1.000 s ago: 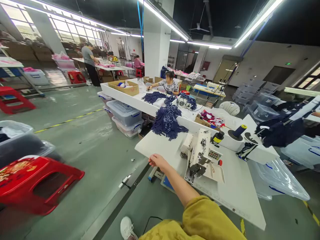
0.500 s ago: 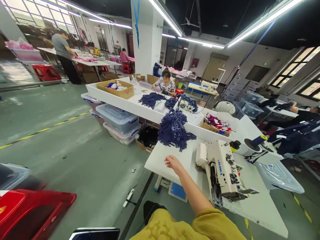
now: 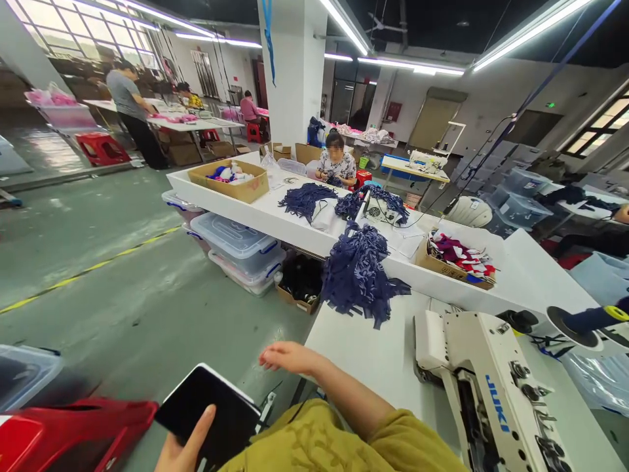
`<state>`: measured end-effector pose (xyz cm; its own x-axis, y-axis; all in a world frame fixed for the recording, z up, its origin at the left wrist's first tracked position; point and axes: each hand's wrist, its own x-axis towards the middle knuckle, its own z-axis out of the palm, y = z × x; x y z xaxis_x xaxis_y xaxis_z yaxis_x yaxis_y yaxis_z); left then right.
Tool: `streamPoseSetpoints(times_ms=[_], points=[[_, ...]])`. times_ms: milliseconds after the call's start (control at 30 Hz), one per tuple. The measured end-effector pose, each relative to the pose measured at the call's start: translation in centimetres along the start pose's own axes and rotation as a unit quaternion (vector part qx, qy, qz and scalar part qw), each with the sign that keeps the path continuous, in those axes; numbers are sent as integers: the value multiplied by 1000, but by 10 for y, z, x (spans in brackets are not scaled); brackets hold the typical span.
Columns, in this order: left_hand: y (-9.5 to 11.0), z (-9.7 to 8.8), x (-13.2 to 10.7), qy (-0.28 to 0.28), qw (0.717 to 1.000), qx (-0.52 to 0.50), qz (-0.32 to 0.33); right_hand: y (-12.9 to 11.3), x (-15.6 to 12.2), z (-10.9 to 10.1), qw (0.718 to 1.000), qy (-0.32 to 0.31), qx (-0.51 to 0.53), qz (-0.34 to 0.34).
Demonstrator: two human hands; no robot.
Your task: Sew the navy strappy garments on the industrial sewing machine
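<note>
My left hand is at the bottom, closed around a flat black device with a pale edge, like a phone or small tablet. Its thumb lies across the dark face. My right hand hangs over the near left edge of the sewing table, apart from the device. Its fingers are loosely bent and hold nothing. Beyond it, a heap of navy fabric strips lies on the table's far side. A white JUKI sewing machine stands to the right.
A red stool and a clear plastic bin are at lower left. Lidded bins stand under the long white bench. Cardboard boxes of fabric pieces sit on it. A co-worker sits behind it.
The device has risen into fuller view, with my left hand now visible on it. My right hand has moved left and nearer to me, away from the tabletop. The view has shifted.
</note>
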<state>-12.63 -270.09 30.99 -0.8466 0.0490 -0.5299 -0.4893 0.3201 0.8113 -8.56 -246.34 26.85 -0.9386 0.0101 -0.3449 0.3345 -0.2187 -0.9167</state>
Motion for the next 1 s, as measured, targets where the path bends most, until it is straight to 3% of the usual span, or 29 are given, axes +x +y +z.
streamPoseSetpoints(times_ms=[100, 167, 267, 400, 567, 733, 867, 1000], points=[[22, 24, 16, -39, 999, 18, 29, -2, 15, 20, 992, -125, -29, -6], [33, 38, 31, -68, 996, 28, 57, -4, 22, 24, 990, -139, -15, 8], [45, 56, 62, -93, 990, 51, 95, -11, 32, 16, 997, -75, 4, -1], [66, 84, 114, -143, 982, 69, 105, -24, 57, -11, 999, -11, 17, -38], [115, 115, 201, -299, 954, 27, -8, -44, 118, -38, 994, 86, 46, -49], [185, 125, 279, -395, 912, 37, -108, -83, 189, -45, 986, 163, 30, -33], [231, 126, 316, -406, 908, 42, -94, -117, 229, -54, 987, 157, -19, -33], [259, 137, 339, -394, 916, 18, -79, -139, 249, -83, 983, 178, -2, -45]])
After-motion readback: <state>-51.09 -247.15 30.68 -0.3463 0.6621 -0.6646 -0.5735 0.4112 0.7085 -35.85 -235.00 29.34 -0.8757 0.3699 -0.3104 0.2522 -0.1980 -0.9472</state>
